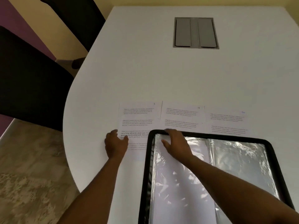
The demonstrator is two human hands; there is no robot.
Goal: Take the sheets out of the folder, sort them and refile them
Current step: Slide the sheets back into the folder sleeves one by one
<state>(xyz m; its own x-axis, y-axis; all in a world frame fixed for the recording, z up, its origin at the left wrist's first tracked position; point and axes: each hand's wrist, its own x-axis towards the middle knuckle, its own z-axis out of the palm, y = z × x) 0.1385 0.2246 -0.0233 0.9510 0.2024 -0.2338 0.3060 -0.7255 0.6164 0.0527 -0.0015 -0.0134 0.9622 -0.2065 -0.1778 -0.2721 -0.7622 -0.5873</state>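
Sheets (137,125) partly under folder (210,159), print illegible

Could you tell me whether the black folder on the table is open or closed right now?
Open: the folder lies flat, both pages of clear plastic sleeves showing inside its black rim.

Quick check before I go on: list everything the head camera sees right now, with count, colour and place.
table: one, white, fills the view.
printed sheets: several, white, overlapping in three columns past the folder; exact count unclear.
folder: one, black-edged, open, clear sleeves, near right.
cable hatch: one, grey, set in the far tabletop.
chairs: two, black, left of the table.
left hand: pressing flat on the nearest left sheet.
right hand: resting on the folder's left page, fingertips at its far edge.
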